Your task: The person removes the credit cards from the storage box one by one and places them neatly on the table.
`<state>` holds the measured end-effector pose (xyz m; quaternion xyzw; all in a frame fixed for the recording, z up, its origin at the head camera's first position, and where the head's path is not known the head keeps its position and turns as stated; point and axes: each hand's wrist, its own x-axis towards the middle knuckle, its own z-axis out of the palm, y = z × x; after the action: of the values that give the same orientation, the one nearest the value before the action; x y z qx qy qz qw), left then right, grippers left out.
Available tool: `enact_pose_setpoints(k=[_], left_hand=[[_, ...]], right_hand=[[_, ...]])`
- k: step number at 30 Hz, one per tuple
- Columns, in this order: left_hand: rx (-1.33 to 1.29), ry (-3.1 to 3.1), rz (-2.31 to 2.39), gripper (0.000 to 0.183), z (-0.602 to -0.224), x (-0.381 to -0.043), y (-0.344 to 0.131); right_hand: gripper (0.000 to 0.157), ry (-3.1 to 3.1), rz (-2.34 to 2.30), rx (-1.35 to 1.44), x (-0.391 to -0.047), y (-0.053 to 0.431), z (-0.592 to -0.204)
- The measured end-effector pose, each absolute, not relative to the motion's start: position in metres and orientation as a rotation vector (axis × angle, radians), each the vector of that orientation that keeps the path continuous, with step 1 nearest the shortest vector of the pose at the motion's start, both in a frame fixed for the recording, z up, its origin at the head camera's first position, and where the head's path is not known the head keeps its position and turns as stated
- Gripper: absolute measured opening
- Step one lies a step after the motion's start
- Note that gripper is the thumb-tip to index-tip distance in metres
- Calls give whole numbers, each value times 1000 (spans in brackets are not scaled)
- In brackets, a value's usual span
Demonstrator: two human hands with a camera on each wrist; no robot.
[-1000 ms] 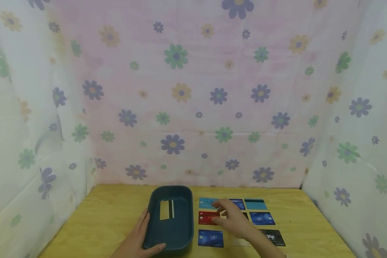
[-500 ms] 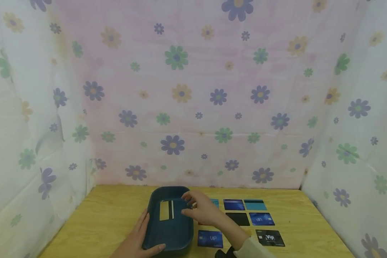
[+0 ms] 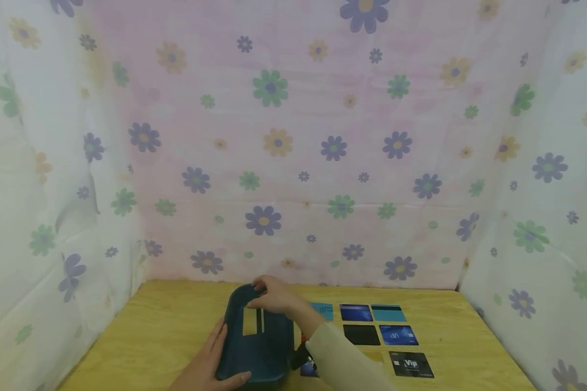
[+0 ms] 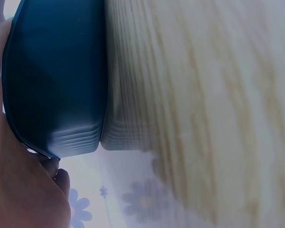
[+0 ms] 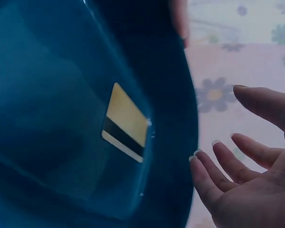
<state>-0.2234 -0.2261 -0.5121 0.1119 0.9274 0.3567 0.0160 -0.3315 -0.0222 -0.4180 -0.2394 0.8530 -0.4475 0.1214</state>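
Note:
A dark blue-green tray point(image 3: 259, 361) stands on the wooden table, and a gold bank card point(image 3: 248, 326) with a black and a white stripe lies flat in it. Along the tray's left side rest the straight fingers of my left hand point(image 3: 206, 359); the thumb lies over the near rim. The left wrist view shows this hand against the tray's outer wall point(image 4: 57, 71). Over the far end of the tray is my right hand point(image 3: 278, 297). In the right wrist view, the right hand point(image 5: 249, 178) has thumb and fingers apart, with nothing between them, beyond the gold card point(image 5: 127, 121).
Right of the tray several cards lie in rows, among them a plain black card point(image 3: 361, 335), a blue VIP card point(image 3: 398, 335) and a black Vip card point(image 3: 411, 364). My right sleeve point(image 3: 347, 355) hides some. Flowered cloth point(image 3: 293, 163) hangs behind.
My right hand has moved left from above the red card, across the tray's right side, to the tray's far end. The left hand and tray stay in place.

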Motion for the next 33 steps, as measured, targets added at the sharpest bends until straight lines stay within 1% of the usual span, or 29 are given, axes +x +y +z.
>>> enact_pose_setpoints(k=[2,5,11,17,25,33], left_hand=[[347,2881,1111,116,-512,-224,-226],[346,2875,1113,116,-511,-224,-225],[357,2877,1110,114,-509,-224,-223],[363,2903,1099,116,-510,-222,-226],[372,2918,1096,116,-511,-224,-227],[380,2911,1103,115,-512,-223,-226]], right_hand=[[52,2512,-1285,-689,-337,-29,-423],[53,2570,-1173,-669,-344,-35,-431],[67,2679,-762,-629,-353,-43,-440],[73,2677,-609,-635,-355,-53,-447],[68,2730,-439,-689,-354,-59,-448],[64,2781,-395,-643,-353,-57,-453]])
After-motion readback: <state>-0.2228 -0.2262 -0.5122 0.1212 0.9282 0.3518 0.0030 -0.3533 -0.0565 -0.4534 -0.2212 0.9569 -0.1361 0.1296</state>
